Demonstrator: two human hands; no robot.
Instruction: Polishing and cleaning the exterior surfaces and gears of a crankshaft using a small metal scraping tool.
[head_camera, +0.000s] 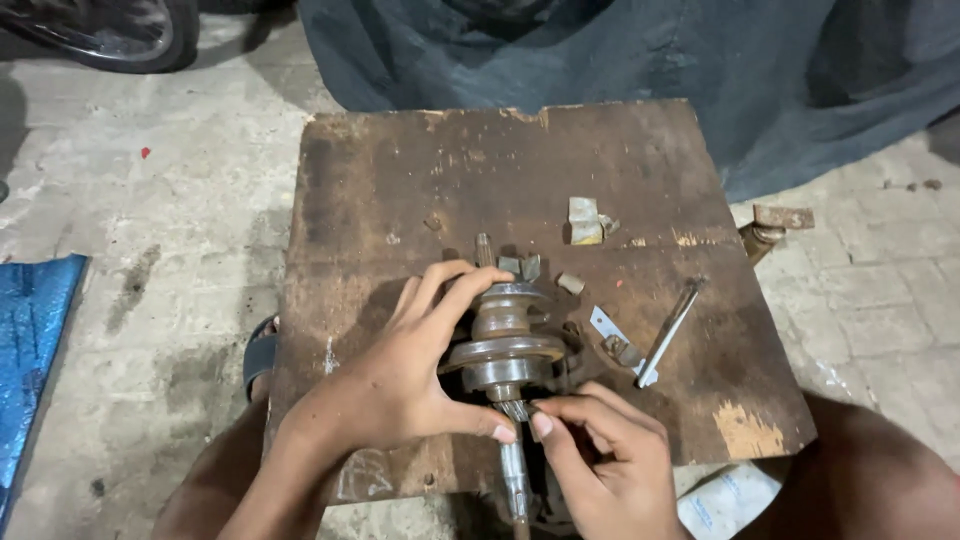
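**Crankshaft steadied near the front edge, small part being fitted at its gear end**

The crankshaft (505, 345) lies on the worn wooden table (400, 180), near the middle of its front edge, with its long shaft running out over that edge toward the person. The left hand (400, 385) is curled over the left side of the crank webs, fingers draped across the top and thumb pressed in at the toothed section, so its grip is closed on the crankshaft. The right hand (600, 450) pinches with thumb and forefinger right at the small gear just below the webs; whether a separate small piece sits between those fingertips is too small to tell.

By my reading the work is at an early or middle stage: the crankshaft stands bare, and loose parts are not yet fitted. A thin metal rod (668, 332) and a small flat bracket (612, 335) lie toward the right edge, two small metal blocks (520, 266) just behind the crank, and a folded scrap (585, 222) further back. How much has already been assembled onto the shaft cannot be judged.
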